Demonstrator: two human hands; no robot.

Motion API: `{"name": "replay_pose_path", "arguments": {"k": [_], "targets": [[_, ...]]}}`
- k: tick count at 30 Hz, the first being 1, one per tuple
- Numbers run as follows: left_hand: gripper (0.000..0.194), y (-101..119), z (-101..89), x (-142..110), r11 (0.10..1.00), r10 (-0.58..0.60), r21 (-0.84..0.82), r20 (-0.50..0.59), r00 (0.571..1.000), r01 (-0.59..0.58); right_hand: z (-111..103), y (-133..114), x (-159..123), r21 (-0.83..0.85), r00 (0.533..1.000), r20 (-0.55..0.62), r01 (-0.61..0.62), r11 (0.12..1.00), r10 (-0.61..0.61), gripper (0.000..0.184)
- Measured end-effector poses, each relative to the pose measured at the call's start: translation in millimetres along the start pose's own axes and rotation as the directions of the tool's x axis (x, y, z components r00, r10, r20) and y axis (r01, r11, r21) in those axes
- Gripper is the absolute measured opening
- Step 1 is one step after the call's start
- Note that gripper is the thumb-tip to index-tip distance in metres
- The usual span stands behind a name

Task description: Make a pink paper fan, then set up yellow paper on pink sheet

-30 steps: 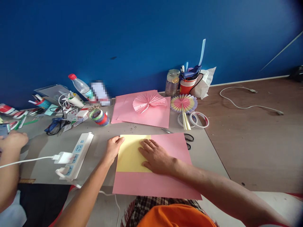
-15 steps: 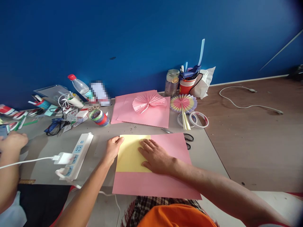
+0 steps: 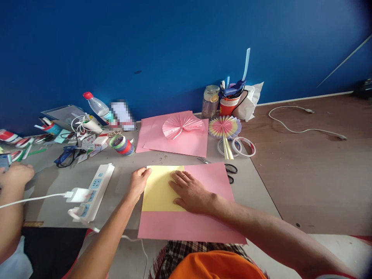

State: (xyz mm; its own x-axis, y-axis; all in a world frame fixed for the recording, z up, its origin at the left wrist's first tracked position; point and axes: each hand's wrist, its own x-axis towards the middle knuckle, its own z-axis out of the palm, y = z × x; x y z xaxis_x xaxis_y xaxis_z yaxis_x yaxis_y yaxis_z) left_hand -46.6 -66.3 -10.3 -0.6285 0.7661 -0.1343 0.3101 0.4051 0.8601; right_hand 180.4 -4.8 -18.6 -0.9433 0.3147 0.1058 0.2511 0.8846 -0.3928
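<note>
A yellow sheet (image 3: 158, 192) lies on a larger pink sheet (image 3: 203, 228) at the table's near edge. My right hand (image 3: 192, 192) rests flat on the yellow sheet's right edge, fingers stretched out and pointing left. My left hand (image 3: 138, 180) sits at the yellow sheet's far left corner, fingers curled against the paper's edge; whether it pinches the corner I cannot make out.
Black-handled scissors (image 3: 231, 172) lie right of the pink sheet. Behind are pink sheets with a pink paper fan (image 3: 181, 126), a striped fan (image 3: 225, 128), tape rolls (image 3: 243, 147), a cup of tools (image 3: 229, 102). A power strip (image 3: 95, 188) lies left. Another person's hand (image 3: 14, 174) is at far left.
</note>
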Motion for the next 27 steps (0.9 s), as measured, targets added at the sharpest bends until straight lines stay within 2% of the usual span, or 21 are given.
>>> {"name": "replay_pose_path", "arguments": {"k": [7,14,18,23,27], "targets": [[0.036,-9,2.0,2,0.993,0.102,0.064,-0.023,0.995,-0.100,2,1,-4,-0.013,1.000,-0.005,-0.029,0.999,0.029,0.057],[0.040,-8,5.9,-4,0.974,0.164,0.171,-0.067,0.984,-0.151,-7,-2,-6,-0.042,0.998,-0.036,-0.059,0.997,0.058,0.053],[0.038,-6,9.0,-8,0.961,0.204,0.208,-0.096,0.974,-0.181,-8,-2,-5,-0.066,0.995,-0.069,-0.072,0.995,0.067,0.045],[0.038,-7,11.4,-12,0.946,0.250,0.246,-0.144,0.957,-0.211,-3,6,-4,-0.100,0.984,-0.142,-0.120,0.988,0.105,0.022],[0.039,-10,12.4,-15,0.946,0.276,0.220,-0.167,0.946,-0.237,-3,16,-3,-0.131,0.956,-0.244,-0.201,0.971,0.166,0.021]]}}
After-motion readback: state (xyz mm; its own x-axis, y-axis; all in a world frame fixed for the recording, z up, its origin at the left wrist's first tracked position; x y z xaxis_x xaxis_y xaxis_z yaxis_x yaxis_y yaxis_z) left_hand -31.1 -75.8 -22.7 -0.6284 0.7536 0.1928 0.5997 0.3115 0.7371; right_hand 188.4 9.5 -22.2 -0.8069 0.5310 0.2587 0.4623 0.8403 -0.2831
